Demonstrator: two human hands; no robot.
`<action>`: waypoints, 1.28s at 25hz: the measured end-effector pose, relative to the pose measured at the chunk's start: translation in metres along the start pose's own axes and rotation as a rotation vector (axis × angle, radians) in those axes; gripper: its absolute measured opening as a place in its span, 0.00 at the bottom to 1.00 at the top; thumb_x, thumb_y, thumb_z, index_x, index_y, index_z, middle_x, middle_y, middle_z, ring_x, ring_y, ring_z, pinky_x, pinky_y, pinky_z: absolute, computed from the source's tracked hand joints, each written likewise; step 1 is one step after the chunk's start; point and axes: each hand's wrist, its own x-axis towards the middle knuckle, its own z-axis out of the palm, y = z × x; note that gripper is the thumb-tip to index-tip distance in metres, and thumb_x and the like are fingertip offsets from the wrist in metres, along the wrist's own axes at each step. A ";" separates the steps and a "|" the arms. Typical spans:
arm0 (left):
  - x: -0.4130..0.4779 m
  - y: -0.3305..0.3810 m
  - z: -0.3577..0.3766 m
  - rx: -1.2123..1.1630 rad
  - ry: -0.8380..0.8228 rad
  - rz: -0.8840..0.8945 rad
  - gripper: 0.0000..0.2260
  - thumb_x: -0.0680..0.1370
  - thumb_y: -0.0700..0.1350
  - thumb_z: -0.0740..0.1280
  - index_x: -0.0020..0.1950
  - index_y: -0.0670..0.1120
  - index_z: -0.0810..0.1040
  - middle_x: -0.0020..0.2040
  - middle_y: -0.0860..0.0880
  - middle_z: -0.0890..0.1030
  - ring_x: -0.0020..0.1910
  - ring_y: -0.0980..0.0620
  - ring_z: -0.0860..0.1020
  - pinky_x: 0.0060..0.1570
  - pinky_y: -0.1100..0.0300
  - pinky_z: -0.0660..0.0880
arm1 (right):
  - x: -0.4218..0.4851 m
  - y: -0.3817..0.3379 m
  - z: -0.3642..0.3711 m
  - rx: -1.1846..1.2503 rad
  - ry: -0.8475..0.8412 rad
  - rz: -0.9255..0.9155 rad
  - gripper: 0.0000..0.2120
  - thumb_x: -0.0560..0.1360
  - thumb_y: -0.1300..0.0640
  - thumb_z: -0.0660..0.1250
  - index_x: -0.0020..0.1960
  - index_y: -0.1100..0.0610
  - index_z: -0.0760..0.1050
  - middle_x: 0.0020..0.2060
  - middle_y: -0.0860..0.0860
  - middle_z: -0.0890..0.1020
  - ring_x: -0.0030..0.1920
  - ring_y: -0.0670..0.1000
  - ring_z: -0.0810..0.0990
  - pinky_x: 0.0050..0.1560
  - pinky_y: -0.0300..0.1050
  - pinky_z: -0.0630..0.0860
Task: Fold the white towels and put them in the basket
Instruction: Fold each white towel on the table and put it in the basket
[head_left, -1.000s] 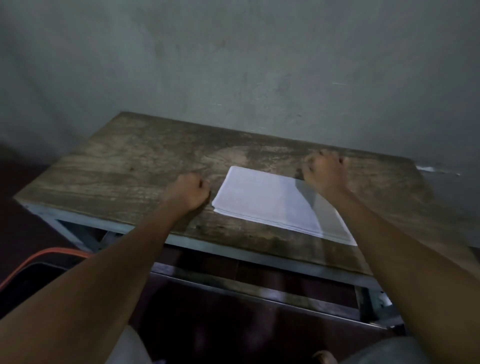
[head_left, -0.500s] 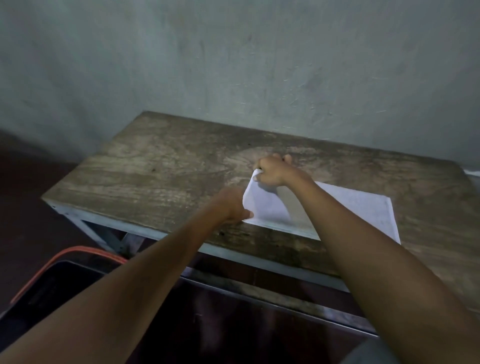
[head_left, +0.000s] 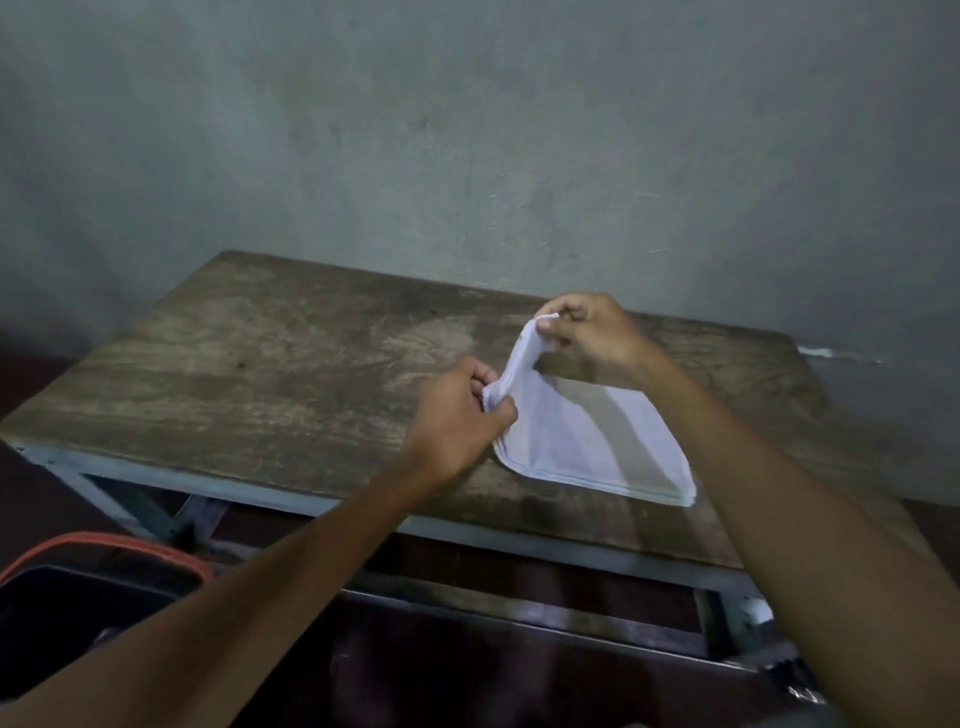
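A folded white towel (head_left: 587, 441) lies on the worn wooden table (head_left: 270, 374), with its left edge lifted off the surface. My left hand (head_left: 457, 421) pinches the near left corner of that edge. My right hand (head_left: 592, 332) pinches the far left corner and holds it higher. The right part of the towel still rests flat on the table. A dark basket with an orange rim (head_left: 98, 551) sits on the floor at the lower left, below the table's front edge.
A grey plaster wall (head_left: 467, 145) stands right behind the table. The table has a pale metal frame (head_left: 311, 506) with a crossbar underneath. The floor below is dark.
Both hands went from pressing beside the flat towel to gripping its left corners. They have lifted that edge up and carried it rightward over the towel.
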 end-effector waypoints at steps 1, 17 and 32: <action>-0.006 0.005 0.015 -0.028 0.027 0.059 0.07 0.68 0.40 0.71 0.44 0.46 0.76 0.34 0.54 0.78 0.30 0.63 0.74 0.32 0.71 0.71 | -0.011 0.005 -0.016 0.103 0.000 0.023 0.03 0.74 0.66 0.66 0.44 0.60 0.79 0.35 0.54 0.81 0.34 0.45 0.80 0.42 0.38 0.77; -0.036 0.016 0.178 0.509 0.000 0.552 0.05 0.64 0.45 0.69 0.38 0.50 0.80 0.35 0.54 0.79 0.35 0.50 0.75 0.37 0.57 0.65 | -0.047 0.100 -0.110 -0.111 0.210 0.368 0.06 0.72 0.61 0.71 0.49 0.59 0.77 0.43 0.54 0.81 0.39 0.49 0.79 0.41 0.39 0.74; 0.066 -0.003 0.118 0.834 -0.712 0.292 0.23 0.82 0.53 0.47 0.77 0.51 0.48 0.78 0.53 0.45 0.76 0.54 0.43 0.73 0.49 0.46 | -0.081 0.108 -0.055 -0.886 -0.034 0.189 0.29 0.81 0.43 0.46 0.76 0.57 0.50 0.77 0.54 0.50 0.77 0.52 0.46 0.75 0.57 0.45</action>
